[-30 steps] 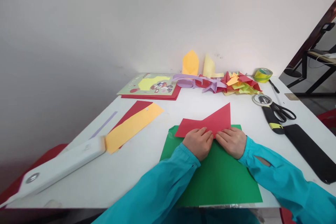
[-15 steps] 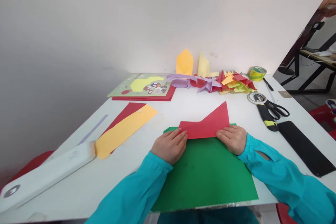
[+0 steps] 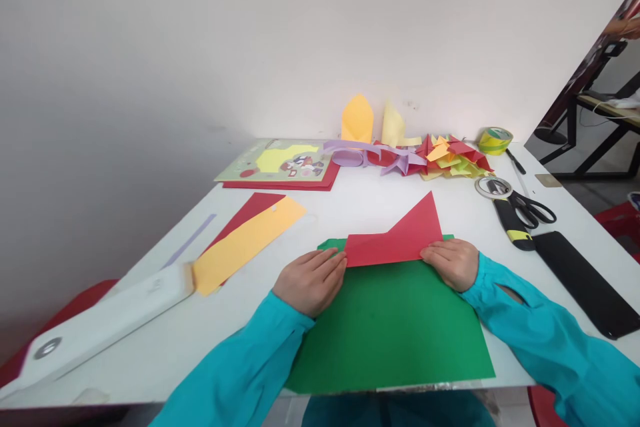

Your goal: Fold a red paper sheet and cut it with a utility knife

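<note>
A folded red paper with one raised triangular corner lies on a green sheet on the white table. My left hand lies flat with its fingertips at the red paper's left end. My right hand presses its fingertips on the paper's lower right corner. Both arms wear teal sleeves.
An orange strip over a red sheet lies to the left, near a white paper trimmer. At the back are a picture book and a pile of folded paper shapes. Scissors, tape rolls and a black case lie right.
My hands moved apart along the red paper's lower edge, the left one sliding to its left end. The right hand shifted slightly right.
</note>
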`<state>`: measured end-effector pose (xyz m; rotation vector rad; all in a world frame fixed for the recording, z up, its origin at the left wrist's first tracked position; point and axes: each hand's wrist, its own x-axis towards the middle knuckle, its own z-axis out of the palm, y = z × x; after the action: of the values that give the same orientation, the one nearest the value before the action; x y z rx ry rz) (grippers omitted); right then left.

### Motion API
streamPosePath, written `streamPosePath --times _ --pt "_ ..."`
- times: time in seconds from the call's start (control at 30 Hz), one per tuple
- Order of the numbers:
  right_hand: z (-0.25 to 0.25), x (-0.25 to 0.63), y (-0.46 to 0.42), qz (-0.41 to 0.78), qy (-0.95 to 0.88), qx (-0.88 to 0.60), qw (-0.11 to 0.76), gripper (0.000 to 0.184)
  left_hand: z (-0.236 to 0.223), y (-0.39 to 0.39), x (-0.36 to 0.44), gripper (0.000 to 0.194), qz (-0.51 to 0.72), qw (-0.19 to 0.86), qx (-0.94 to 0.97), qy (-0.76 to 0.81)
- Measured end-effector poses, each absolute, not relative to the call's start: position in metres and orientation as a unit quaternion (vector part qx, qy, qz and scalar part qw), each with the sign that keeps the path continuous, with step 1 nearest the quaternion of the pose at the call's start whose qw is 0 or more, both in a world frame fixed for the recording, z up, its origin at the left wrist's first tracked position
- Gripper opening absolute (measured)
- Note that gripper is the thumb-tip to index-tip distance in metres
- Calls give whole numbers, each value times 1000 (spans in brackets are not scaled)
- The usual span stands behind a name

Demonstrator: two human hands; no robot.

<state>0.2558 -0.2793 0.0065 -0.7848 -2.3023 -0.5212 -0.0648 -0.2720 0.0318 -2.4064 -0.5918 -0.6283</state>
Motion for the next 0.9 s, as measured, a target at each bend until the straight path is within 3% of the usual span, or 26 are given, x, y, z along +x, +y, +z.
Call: streamPosePath --times 0.47,0.9 --pt "-10 274 -281 -213 -873 -319 301 34 29 -271 -77 22 -246 258 -912 -202" --pt "12 274 -285 -241 -881 -292 284 20 25 -273 -82 19 -258 250 -913 -194"
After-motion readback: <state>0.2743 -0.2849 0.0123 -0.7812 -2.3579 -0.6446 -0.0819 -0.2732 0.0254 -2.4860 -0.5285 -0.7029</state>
